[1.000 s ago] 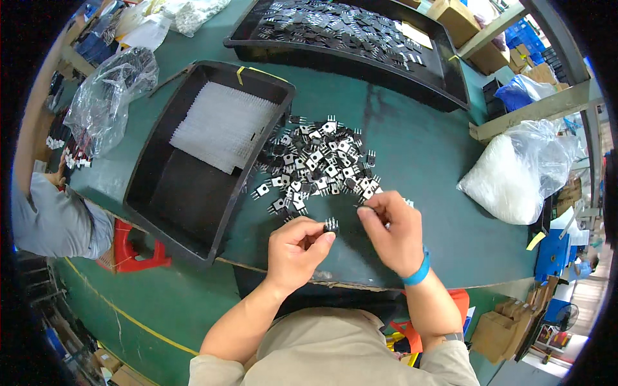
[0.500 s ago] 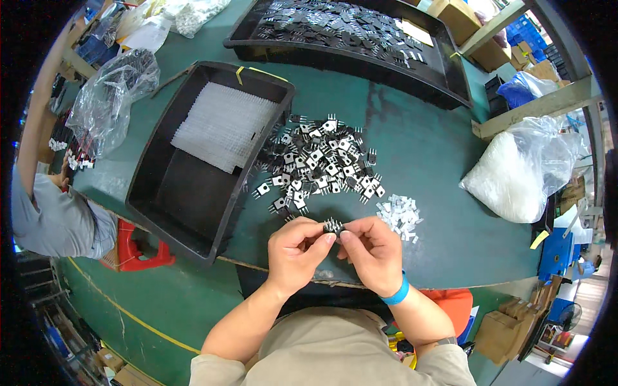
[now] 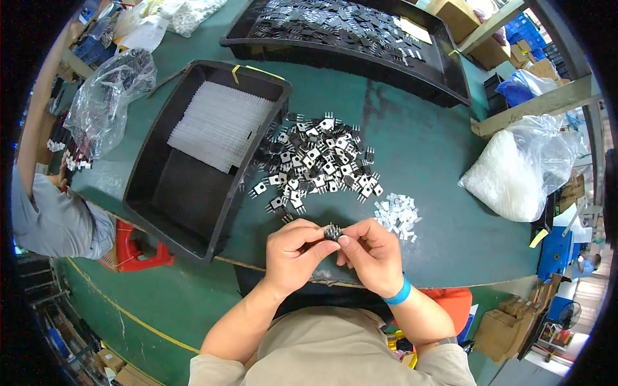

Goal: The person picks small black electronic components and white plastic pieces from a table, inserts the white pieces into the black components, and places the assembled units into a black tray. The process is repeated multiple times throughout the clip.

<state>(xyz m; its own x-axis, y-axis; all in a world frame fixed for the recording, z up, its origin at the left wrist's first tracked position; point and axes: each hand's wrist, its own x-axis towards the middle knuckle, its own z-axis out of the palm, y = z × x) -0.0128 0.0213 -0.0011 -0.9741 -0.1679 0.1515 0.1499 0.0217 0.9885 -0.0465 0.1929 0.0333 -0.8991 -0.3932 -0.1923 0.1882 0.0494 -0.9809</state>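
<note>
1. Our left hand [image 3: 291, 255] and right hand [image 3: 374, 258] pinch small black blocks with thin silver metal legs [image 3: 332, 232], over the flat green table [image 3: 444, 167].
2. They look light and hard.
3. The legs might bend, so we'd hold the black sides.

Head view: wide fisheye, head-worn, left one of a side-by-side pair.
Facing: steeply down and forward over the table [image 3: 450, 199].
Left hand [image 3: 293, 254], right hand [image 3: 373, 258]: close range, just below frame centre.
Shirt [image 3: 322, 350]: lower centre, seen from above.
Long black tray [image 3: 360, 65]: upper centre, farther off.
Frame rim: straight edges bent, corners black.
</note>
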